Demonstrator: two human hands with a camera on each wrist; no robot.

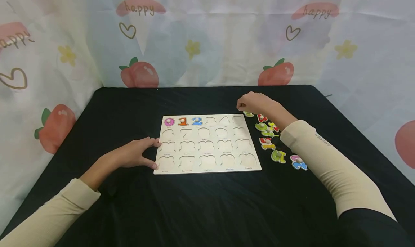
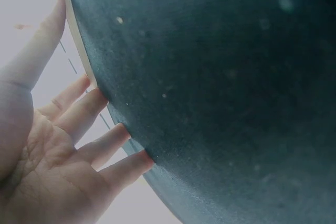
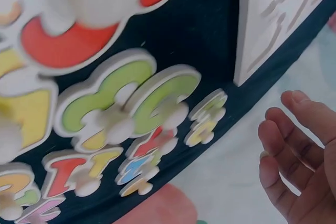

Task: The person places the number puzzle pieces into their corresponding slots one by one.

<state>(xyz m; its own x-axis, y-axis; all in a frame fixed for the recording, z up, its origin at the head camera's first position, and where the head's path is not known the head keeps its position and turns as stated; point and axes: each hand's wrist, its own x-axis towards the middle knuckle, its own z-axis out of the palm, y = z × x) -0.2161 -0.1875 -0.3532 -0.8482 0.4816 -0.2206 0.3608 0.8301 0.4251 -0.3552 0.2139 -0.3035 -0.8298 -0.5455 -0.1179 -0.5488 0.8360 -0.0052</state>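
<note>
A pale wooden number board (image 1: 212, 129) lies on the black cloth, with a pink 0 (image 1: 169, 122), an orange 1 (image 1: 183, 121) and a blue 2 (image 1: 197, 121) in its top row; its other recesses show bare wood. My left hand (image 1: 134, 154) touches the board's left edge, thumb near the front corner. In the left wrist view its fingers (image 2: 86, 114) are fairly straight against that edge. Above the board's far right corner hovers my right hand (image 1: 256, 103). In the right wrist view its fingers (image 3: 286, 150) bend loosely and hold nothing.
Right of the board lie several loose number pieces with white knobs, among them a 15 (image 1: 267, 143), a green-yellow piece (image 1: 278, 156) and a pink-blue piece (image 1: 298, 162). A green 3 (image 3: 107, 90) shows close up. Printed curtains (image 1: 207, 34) hang behind the table.
</note>
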